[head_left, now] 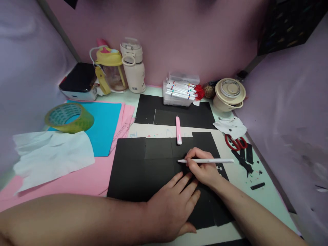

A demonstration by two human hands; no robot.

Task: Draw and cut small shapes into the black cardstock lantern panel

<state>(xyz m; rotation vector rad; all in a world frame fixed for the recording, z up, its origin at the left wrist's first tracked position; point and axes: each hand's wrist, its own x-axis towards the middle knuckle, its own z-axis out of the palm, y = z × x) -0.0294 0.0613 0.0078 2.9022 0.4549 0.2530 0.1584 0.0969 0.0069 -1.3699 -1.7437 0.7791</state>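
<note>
A sheet of black paper (130, 171) lies in front of me, with faint crease or cut lines across its upper part. Flat on its lower right part rests my left hand (176, 205), fingers spread. My right hand (202, 169) pinches a white pen (217, 160), whose tip touches or nearly touches the black paper near its middle. Just beyond the pen tip lies a pink utility knife (178, 130), partly on the paper's upper edge. Small star-shaped cutouts (219, 168) show beside my right wrist.
Behind stand a second black sheet (146, 109) and a box of white markers (179, 92). At left are a tape roll (87, 119), blue paper (107, 126), a white tissue (53, 157), a ruler (123, 131) and bottles (135, 75). Red-handled scissors (237, 143), black scraps (249, 153) and a lidded bowl (225, 106) sit right.
</note>
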